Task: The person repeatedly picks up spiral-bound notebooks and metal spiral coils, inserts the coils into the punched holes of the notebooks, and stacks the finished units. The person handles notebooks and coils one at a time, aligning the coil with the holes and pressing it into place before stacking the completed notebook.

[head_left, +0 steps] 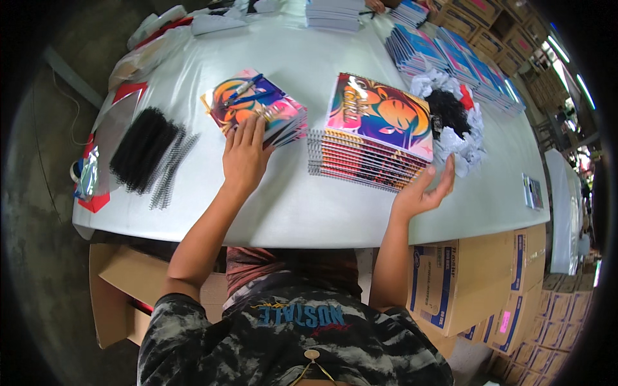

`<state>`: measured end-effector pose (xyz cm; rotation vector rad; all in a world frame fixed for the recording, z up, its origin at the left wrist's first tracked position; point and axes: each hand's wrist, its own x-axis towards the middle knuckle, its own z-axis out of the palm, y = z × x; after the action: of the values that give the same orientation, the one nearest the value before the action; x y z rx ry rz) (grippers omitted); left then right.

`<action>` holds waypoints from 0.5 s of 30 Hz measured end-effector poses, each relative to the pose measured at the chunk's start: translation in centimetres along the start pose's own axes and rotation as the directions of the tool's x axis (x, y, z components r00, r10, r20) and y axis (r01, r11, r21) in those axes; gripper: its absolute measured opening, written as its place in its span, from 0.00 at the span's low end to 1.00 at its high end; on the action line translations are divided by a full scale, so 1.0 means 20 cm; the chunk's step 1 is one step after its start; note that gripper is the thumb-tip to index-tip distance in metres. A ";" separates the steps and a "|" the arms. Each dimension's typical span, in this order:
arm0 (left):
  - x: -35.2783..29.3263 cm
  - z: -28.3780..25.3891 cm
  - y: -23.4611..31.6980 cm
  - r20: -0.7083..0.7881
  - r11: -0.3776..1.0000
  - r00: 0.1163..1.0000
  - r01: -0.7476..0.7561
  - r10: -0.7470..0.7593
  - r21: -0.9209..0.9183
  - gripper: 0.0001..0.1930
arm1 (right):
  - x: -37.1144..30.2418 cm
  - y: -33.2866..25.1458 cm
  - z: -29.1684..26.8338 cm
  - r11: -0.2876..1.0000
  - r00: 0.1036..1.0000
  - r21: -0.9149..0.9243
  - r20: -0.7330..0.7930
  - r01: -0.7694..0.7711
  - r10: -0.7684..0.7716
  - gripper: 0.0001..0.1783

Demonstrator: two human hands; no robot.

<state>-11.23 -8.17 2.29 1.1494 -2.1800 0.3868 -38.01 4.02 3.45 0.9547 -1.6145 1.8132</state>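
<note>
My left hand (246,154) rests with its fingers laid out on the near edge of a stack of colourful printed covers (283,110). On top of that stack lies a blue-handled tool (248,95) that looks like pliers; its exact kind is hard to make out. To the right stands a tall pile of spiral-bound notebooks (380,122) with a bright illustrated cover on top and wire coils along the left and near sides. My right hand (425,193) is at the pile's near right corner, fingers apart, thumb close to or touching the edge.
Black plastic coils (145,148) and grey coils (172,172) lie at the left. Crumpled plastic with black material (450,116) sits right of the pile. Blue notebook stacks (450,58) line the far right. Cardboard boxes (473,273) stand below the table's near edge. Another person's hand (375,6) shows at the back.
</note>
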 end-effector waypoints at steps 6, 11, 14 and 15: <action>0.18 -0.27 -0.19 0.276 0.992 0.953 -0.126 0.129 -0.031 0.14 | -0.13 -0.34 0.08 0.925 0.906 0.369 0.356 0.088 -0.228 0.18; 0.25 -0.59 -0.07 0.044 0.951 0.951 -0.305 0.307 -0.049 0.10 | -0.23 -0.56 0.15 0.935 0.694 0.333 0.644 0.123 -0.321 0.31; 0.04 -0.75 0.06 0.249 0.881 0.847 -0.428 0.469 -0.202 0.07 | -0.32 -0.68 0.15 0.894 0.483 0.323 0.757 0.311 -0.441 0.35; -0.02 -0.76 0.08 0.194 0.880 0.871 -0.400 0.452 -0.255 0.09 | -0.34 -0.64 0.15 0.897 0.388 0.397 0.809 0.194 -0.442 0.29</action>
<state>-6.27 0.89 13.50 0.6153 -2.6295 0.1973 -23.43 3.35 6.17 2.4756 -1.5148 1.2312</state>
